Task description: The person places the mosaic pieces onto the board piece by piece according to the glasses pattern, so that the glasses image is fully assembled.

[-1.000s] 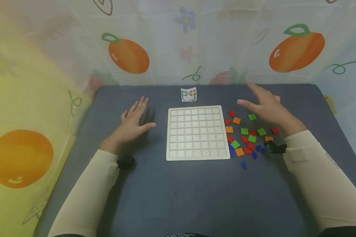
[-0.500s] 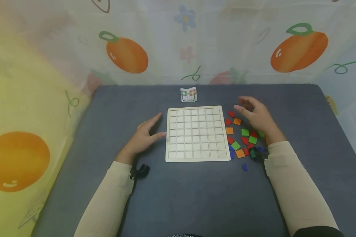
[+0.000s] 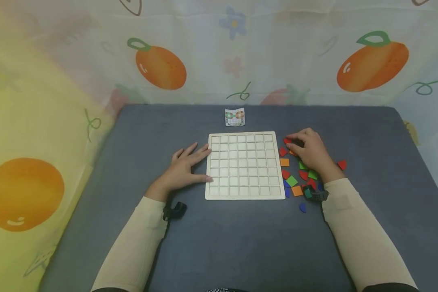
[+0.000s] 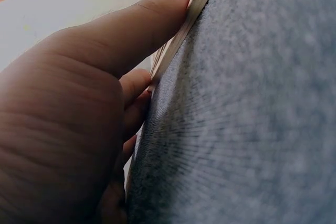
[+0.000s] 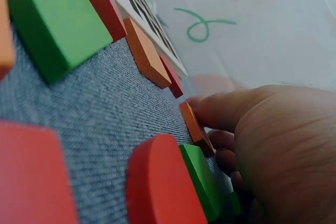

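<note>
1. The grid board (image 3: pixel 245 166) lies flat on the grey worktop (image 3: pixel 211 239), its pale wooden cells facing up. It should handle as light and stiff, and its thin rim is the sensible place to steady it.
2. The coloured pieces lie just beyond the board's right side; among them are a red piece (image 3: pixel 286 140) near the upper corner, a green tile (image 3: pixel 291 181) and a blue piece (image 3: pixel 303 208) nearer the person.
3. These pieces look hard, light and smooth-faced, so they would probably slide under a fingertip; opposite side edges seem the surest hold, since the faces lie flat. They do not look fragile.
4. The left grip (image 3: pixel 182 172) is spread wide, thumb well apart from the straight fingers. Thumb and fingertips touch the board's left rim without wrapping it.
5. The right grip (image 3: pixel 311 151) is narrowed, fingers bent, with index fingertip and thumb on either side of the red piece. Whether they pinch it cannot be told.
6. In the right wrist view an orange tile (image 5: pixel 195 126) sits right by the thumb; contact there is unclear too.
7. A small pattern card (image 3: pixel 235 117) lies beyond the board's far edge.
</note>
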The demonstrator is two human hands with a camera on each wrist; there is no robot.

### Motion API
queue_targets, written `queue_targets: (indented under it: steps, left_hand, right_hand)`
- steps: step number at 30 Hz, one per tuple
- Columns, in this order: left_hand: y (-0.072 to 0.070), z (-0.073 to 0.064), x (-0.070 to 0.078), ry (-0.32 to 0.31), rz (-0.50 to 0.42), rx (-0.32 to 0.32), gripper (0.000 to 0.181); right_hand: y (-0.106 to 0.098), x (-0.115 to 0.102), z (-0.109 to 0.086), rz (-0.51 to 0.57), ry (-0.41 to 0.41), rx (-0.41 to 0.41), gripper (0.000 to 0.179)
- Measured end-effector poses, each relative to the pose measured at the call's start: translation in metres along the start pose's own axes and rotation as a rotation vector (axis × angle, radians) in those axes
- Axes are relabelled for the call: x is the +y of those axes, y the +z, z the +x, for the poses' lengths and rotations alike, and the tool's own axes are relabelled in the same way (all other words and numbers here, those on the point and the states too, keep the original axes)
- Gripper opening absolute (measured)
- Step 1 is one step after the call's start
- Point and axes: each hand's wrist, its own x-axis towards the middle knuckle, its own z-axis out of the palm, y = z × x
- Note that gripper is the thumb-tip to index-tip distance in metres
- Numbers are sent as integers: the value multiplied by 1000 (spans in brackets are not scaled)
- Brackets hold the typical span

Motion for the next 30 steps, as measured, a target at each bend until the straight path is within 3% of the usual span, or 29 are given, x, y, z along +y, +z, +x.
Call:
queue_targets:
  steps: [9, 17, 30]
  left_hand:
    - [1, -1, 0, 3, -6, 5, 101]
    - [0, 1, 2, -14, 5, -6, 104]
    - [1, 1, 2, -25, 12, -8, 105]
  right_hand:
    - [1, 0, -1, 78, 28, 46, 24]
    - [2, 1, -4, 70, 7, 68, 31]
    - [-2, -8, -5, 109, -14, 206, 32]
